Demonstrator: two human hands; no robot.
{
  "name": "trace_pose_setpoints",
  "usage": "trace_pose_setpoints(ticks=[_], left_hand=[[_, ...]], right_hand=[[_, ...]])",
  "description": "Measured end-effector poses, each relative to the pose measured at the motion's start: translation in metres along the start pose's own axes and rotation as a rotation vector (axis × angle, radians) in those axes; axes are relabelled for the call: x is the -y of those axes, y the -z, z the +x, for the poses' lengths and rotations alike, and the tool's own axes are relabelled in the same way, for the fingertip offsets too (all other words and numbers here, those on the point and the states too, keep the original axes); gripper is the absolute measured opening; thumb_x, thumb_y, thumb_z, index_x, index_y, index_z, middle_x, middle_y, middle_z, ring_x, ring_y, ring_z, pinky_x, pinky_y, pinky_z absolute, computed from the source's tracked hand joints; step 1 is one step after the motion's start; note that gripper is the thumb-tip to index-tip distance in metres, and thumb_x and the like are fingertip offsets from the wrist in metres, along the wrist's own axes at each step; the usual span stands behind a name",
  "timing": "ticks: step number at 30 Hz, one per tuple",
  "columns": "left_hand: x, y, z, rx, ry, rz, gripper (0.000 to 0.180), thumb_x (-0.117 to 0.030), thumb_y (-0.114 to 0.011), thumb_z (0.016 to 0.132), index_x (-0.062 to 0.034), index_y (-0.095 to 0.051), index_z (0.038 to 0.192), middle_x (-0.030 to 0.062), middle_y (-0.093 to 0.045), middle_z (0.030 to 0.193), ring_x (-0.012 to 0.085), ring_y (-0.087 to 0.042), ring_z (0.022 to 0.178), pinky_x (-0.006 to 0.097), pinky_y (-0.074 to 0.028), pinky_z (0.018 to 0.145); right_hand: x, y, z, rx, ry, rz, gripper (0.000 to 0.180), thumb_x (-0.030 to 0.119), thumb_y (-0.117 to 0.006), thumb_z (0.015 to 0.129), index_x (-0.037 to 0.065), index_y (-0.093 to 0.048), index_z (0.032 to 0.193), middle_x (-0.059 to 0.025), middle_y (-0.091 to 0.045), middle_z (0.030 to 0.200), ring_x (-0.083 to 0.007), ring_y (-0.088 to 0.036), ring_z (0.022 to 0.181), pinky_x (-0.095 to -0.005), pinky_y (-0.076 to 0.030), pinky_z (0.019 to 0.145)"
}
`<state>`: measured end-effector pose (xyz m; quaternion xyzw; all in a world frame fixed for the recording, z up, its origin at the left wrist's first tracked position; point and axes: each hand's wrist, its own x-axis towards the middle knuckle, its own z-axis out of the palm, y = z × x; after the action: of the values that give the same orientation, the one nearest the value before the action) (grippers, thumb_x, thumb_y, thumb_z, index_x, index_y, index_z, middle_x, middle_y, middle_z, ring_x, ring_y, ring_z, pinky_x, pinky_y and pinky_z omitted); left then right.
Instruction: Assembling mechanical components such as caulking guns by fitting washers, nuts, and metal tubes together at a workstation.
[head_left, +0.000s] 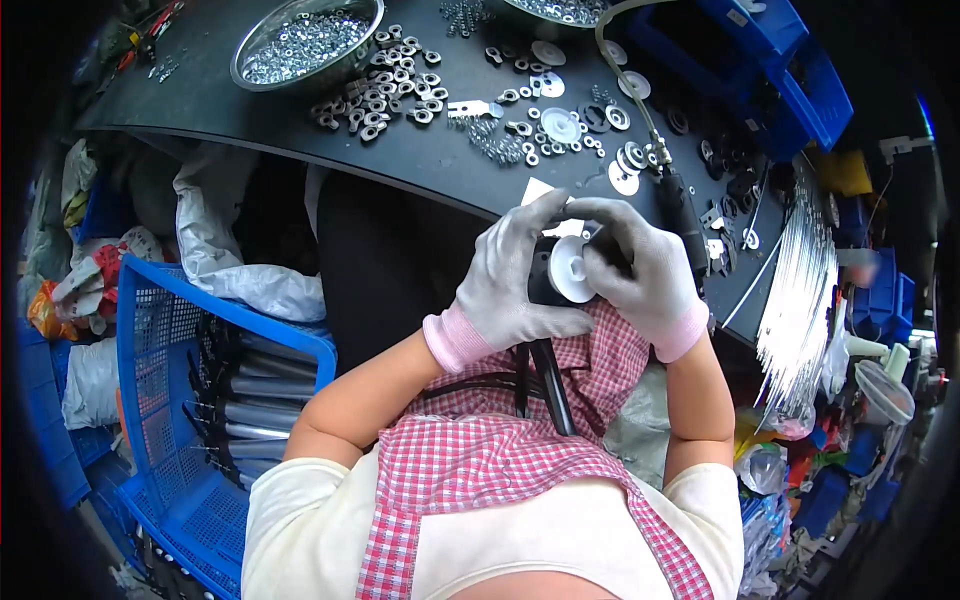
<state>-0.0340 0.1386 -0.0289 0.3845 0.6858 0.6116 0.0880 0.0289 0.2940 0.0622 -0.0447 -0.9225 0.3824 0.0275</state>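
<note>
The left hand [495, 275], gloved in grey-white, is curled part-way round the left side of a black round part [541, 272], thumb below and fingers above. The right hand [645, 270] is bent more tightly at the right side, its thumb and fingertips at the edge of a white disc [571, 268]; whether anything small is pinched inside its fingers cannot be told. The two hands meet, or nearly so, above the disc.

The disc lies between the hands, in front of the chest, against the right side of the black part. It stands nearly on edge with its face turned toward the right hand, so that hand is the nearer to its face, while the left backs the black part behind it. A black bar [552, 390] shows just below; its long axis runs down toward the lap, leaning a little to the right at its lower end. The hands hide whether it joins the part.

Just beyond the hands is the near edge of the dark worktop [290, 130]. A black hand tool [682, 215] on a hose lies just right of the right hand, pointing away from the body. Loose white discs, springs and metal eyelets [385, 95] lie farther off, ahead and to the left.
</note>
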Motion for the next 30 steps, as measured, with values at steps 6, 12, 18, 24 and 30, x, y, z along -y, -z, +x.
trace_pose_setpoints(ticks=[6,12,18,24,30], left_hand=[[0.0,0.0,-0.004,-0.018,0.097,-0.308,0.078,-0.018,-0.079,0.069,-0.0055,-0.041,0.137,0.0103,-0.056,0.114,0.0188,-0.055,0.108,0.033,-0.045,0.092],[-0.003,-0.008,0.005,-0.115,-0.227,0.063,0.053,-0.018,-0.078,0.061,-0.0082,-0.061,0.111,0.0119,-0.059,0.11,0.0287,-0.058,0.099,0.038,-0.045,0.088],[-0.005,-0.005,0.004,-0.059,-0.089,-0.001,0.057,-0.023,-0.083,0.056,-0.0074,-0.061,0.106,0.0105,-0.06,0.107,0.0274,-0.057,0.1,0.037,-0.044,0.09],[-0.001,-0.006,0.002,-0.025,-0.039,-0.106,0.059,-0.025,-0.084,0.056,-0.007,-0.056,0.105,0.0095,-0.059,0.103,0.0264,-0.057,0.098,0.037,-0.044,0.089],[-0.003,-0.008,0.005,-0.145,-0.053,0.014,0.061,-0.029,-0.086,0.053,-0.0051,-0.055,0.099,0.0118,-0.061,0.094,0.0313,-0.061,0.086,0.042,-0.05,0.078]], right_hand=[[-0.012,0.01,0.011,0.065,0.132,0.112,0.034,0.011,-0.066,0.079,0.004,-0.06,0.112,-0.0166,-0.067,0.09,-0.0256,-0.068,0.081,-0.0339,-0.052,0.073],[-0.09,0.005,0.08,-0.186,0.075,-0.539,0.025,0.023,-0.068,0.081,0.004,-0.068,0.097,-0.014,-0.064,0.103,-0.028,-0.062,0.099,-0.0374,-0.048,0.086],[-0.106,-0.01,0.104,-0.208,0.108,-0.558,0.023,0.021,-0.073,0.075,0.003,-0.069,0.089,-0.0139,-0.06,0.107,-0.0307,-0.059,0.098,-0.0388,-0.048,0.084],[-0.024,0.018,0.043,0.085,0.161,0.053,0.02,0.019,-0.074,0.069,0.005,-0.071,0.083,-0.0092,-0.061,0.095,-0.0221,-0.059,0.088,-0.0323,-0.047,0.077],[0.003,0.003,0.005,-0.055,0.378,-0.189,0.017,0.011,-0.075,0.063,0.005,-0.069,0.078,-0.011,-0.061,0.09,-0.0278,-0.06,0.085,-0.0361,-0.049,0.075]])
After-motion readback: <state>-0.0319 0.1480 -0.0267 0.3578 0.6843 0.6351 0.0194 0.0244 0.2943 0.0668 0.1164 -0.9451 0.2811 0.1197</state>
